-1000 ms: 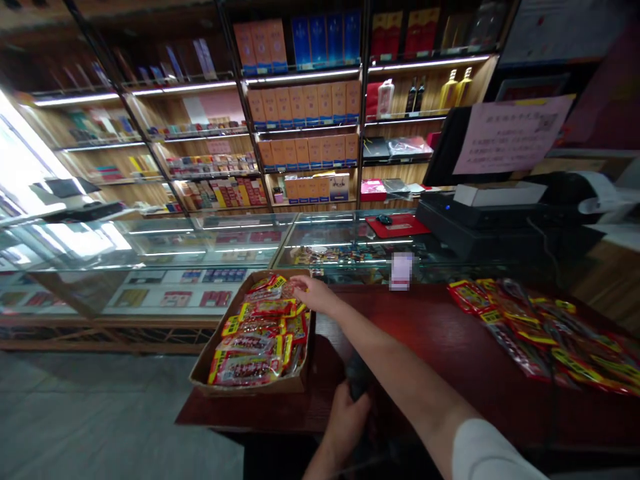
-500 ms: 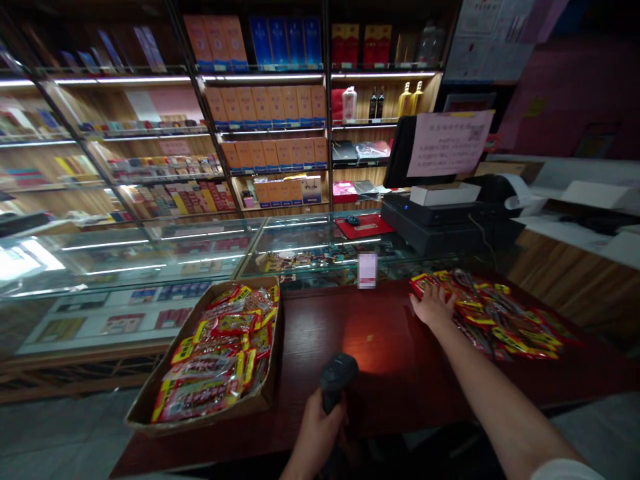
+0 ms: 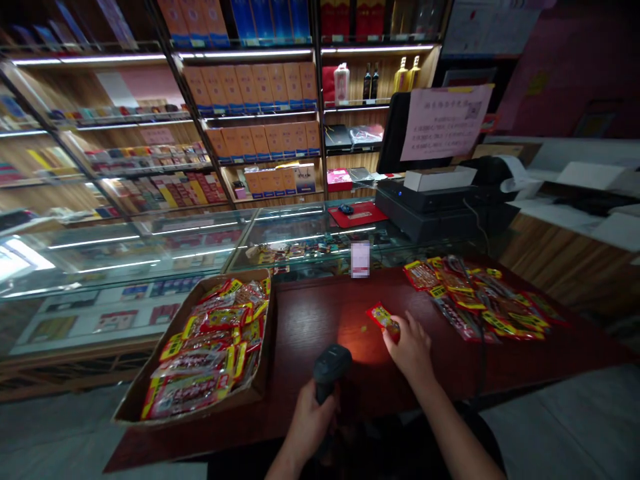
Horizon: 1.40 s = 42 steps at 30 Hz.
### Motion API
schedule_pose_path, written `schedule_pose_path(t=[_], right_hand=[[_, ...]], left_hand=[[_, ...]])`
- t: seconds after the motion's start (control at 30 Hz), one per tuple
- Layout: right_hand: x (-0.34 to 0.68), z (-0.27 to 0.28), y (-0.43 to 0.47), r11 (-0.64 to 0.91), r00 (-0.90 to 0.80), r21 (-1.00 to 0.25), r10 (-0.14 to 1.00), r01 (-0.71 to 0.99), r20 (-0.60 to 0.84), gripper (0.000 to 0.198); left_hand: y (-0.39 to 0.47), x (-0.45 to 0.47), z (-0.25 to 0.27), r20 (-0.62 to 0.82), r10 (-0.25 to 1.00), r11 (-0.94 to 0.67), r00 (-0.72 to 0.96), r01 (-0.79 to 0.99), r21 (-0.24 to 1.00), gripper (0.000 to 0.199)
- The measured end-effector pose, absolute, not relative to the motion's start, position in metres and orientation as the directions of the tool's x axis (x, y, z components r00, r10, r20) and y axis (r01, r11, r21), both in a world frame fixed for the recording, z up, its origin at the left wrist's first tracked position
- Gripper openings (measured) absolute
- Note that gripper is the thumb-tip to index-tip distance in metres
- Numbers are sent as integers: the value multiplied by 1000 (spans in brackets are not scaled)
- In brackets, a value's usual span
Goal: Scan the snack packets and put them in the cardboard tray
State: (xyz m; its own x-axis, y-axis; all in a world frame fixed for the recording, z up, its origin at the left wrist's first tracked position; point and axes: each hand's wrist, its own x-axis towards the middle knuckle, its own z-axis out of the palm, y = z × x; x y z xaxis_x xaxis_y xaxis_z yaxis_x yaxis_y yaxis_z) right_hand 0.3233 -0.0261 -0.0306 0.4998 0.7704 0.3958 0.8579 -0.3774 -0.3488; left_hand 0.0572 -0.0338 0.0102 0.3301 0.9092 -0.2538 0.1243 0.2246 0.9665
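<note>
My left hand (image 3: 313,413) is wrapped around the handle of a black barcode scanner (image 3: 333,362), whose head points forward and casts a reddish glow on the tabletop. Just right of that glow, my right hand (image 3: 410,343) grips a red and yellow snack packet (image 3: 381,315) by its near end; its far end sticks out to the left. A pile of similar packets (image 3: 475,297) lies on the right part of the table. At the left, an open cardboard box (image 3: 271,333) holds many more of them.
The dark red table (image 3: 305,313) meets a glass display counter (image 3: 200,230). Behind stand a monitor (image 3: 395,137) with a paper sheet on it, a black cash drawer (image 3: 435,217) and a mouse (image 3: 345,209) on a red pad. A cable runs down the table's right side.
My right hand has moved left and nearer from the pile, now with a snack packet in it. The left hand still holds the scanner. The view has shifted slightly.
</note>
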Motion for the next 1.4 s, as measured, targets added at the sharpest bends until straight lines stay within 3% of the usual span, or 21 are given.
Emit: schedule_pose_path(t=[0.13,0.23,0.33,0.4,0.47,0.53,0.67,0.77,1.4], right_hand=[[324,-23,-21,-358,499,-400,797,844,340,47],[327,-17,-17,-330,518,-549,824,768,230,60],[330,-9,-9,-269,530,-813,846,517,57,69],[329,-5,-5,-242,526,-908,850,341,-29,56],[324,-3,-2,-220,526,-947,848,234,-66,36],[315,-4,-1,-178,528,-975,845,135,-81,29],[291,-7,-2,-67,572,-994,813,-88,-106,53],[276,-10,-3,6,561,-981,821,-194,-106,54],[264,-28,-4,10,538,-998,842,-69,-29,39]], left_hand=[[-35,57,8,-227,914,202,335,106,974,11],[-37,57,4,-219,917,200,334,93,975,11],[-37,57,4,-230,915,200,332,121,972,10],[-37,57,7,-237,914,200,330,142,969,10],[-37,57,11,-235,916,194,326,156,969,11],[-37,58,15,-229,918,183,325,165,969,11],[-38,58,18,-226,917,178,328,169,969,12],[-40,57,17,-225,918,178,326,168,970,14],[-40,56,23,-177,910,81,375,258,963,7]])
